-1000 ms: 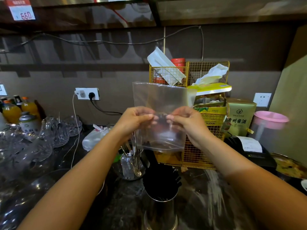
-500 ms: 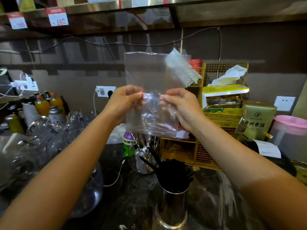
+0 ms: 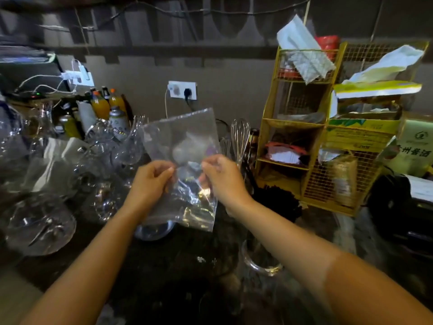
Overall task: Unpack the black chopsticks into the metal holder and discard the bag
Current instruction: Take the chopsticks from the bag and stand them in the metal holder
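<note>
The left hand and the right hand each pinch the clear plastic bag between thumb and fingertips at about its mid-height, one at either side, holding it up in the air over the dark counter. The bag looks empty, crumpled below the pinch and flatter above. Just right of the right wrist, the black chopsticks stand bunched in the metal holder, whose shiny base shows beneath the right forearm. Behind the bag a wire whisk stands upright. To the right sits a yellow mesh rack stuffed with packets, and to the left a cluster of glassware with 2 orange bottles behind it.
</note>
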